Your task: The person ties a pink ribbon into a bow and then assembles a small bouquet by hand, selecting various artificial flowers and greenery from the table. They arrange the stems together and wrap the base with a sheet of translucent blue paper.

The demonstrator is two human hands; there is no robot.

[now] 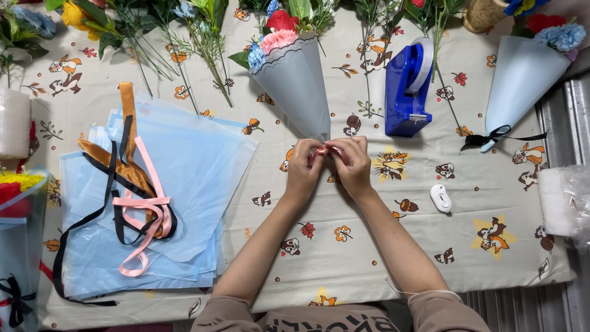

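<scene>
While a cartoon-printed cloth covers the tabletop (381,246), pale blue wrapping sheets (184,184) with loose ribbons (138,203) fill the left, and bare cloth lies in front of me. My left hand (304,167) and right hand (351,163) meet at centre, both grips pinched shut on a pink ribbon (321,149) at the tip of the grey-blue bouquet cone (295,83). A blue tape dispenser (405,89) stands just right; another wrapped bouquet (522,77) lies near the right edge.

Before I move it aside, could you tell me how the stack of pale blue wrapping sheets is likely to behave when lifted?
The stack of pale blue sheets looks thin and translucent, so probably floppy and light. Its edges lie fanned unevenly, so sheets may slide apart. The loose ribbons lying on top would likely slip off.
</scene>
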